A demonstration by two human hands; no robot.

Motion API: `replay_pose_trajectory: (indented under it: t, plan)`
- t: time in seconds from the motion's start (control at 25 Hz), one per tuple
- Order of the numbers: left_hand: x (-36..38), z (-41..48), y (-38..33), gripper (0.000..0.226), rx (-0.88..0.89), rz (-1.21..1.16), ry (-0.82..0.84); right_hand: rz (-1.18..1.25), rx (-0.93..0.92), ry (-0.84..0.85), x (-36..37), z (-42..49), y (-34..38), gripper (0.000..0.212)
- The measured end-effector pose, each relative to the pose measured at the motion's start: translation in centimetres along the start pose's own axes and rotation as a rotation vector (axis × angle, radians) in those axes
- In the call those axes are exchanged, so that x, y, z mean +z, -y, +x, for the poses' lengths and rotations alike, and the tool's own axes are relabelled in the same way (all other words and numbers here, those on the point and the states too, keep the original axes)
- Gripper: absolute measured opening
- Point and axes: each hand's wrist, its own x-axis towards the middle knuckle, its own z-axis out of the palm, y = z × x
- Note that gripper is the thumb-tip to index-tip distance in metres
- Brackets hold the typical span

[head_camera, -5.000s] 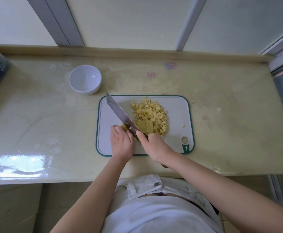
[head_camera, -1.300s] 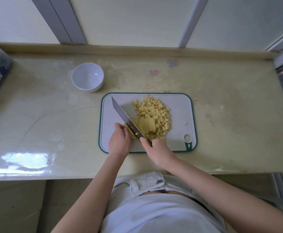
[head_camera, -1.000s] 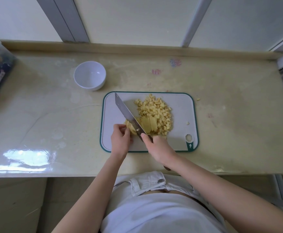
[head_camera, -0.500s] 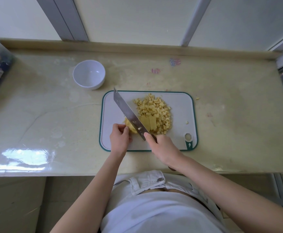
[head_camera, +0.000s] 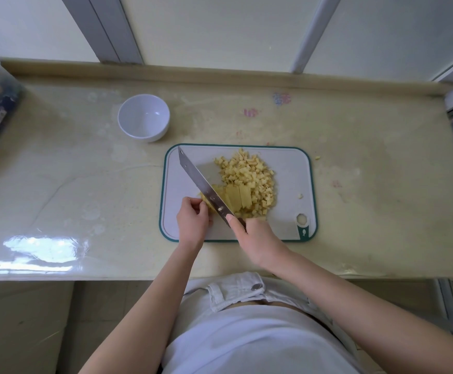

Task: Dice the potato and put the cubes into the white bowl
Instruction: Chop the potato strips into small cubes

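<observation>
You cut the potato (head_camera: 236, 197) on the cutting board (head_camera: 291, 171).
Your right hand (head_camera: 257, 238) wraps its fingers tight round the knife (head_camera: 201, 184) handle; the blade slants across the potato, its tip by the board's far left corner; your left hand (head_camera: 193, 222) curls its fingers onto the potato's left end, just beside the blade; the cubes (head_camera: 249, 175) lie piled on the board, right of the knife, touching the potato; the white bowl (head_camera: 143, 117) stands on the counter (head_camera: 85, 171), past the board's far left corner.
</observation>
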Motion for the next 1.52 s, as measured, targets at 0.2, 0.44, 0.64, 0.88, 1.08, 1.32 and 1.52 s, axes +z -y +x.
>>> replay_pose_trajectory:
  t: [0.2,0.44,0.64,0.88,1.08,1.32,1.52]
  plan:
    - [0.0,0.1,0.1,0.005,0.028,0.01,0.009,-0.044,-0.002,-0.012,0.3,0.2,0.7,0.06]
    - [0.1,0.5,0.5,0.004,0.037,0.032,0.012,-0.052,0.019,-0.034,0.1,0.9,2.3,0.061]
    - [0.3,0.5,0.8,0.004,0.023,0.012,0.0,-0.036,0.042,-0.011,-0.5,1.3,2.3,0.061]
    - [0.4,0.4,0.5,0.008,-0.033,-0.05,0.029,-0.018,0.054,0.005,-0.3,1.1,1.0,0.06]
    - [0.4,0.5,0.5,0.007,-0.029,-0.037,0.046,-0.02,0.046,0.002,-0.5,1.1,1.3,0.061]
    - [0.2,0.7,0.8,0.004,0.01,-0.057,0.045,-0.049,0.05,0.023,-0.8,1.3,1.7,0.06]
    - [0.3,0.9,0.9,0.005,0.03,-0.043,0.054,-0.073,0.056,0.031,-1.0,1.7,2.4,0.06]
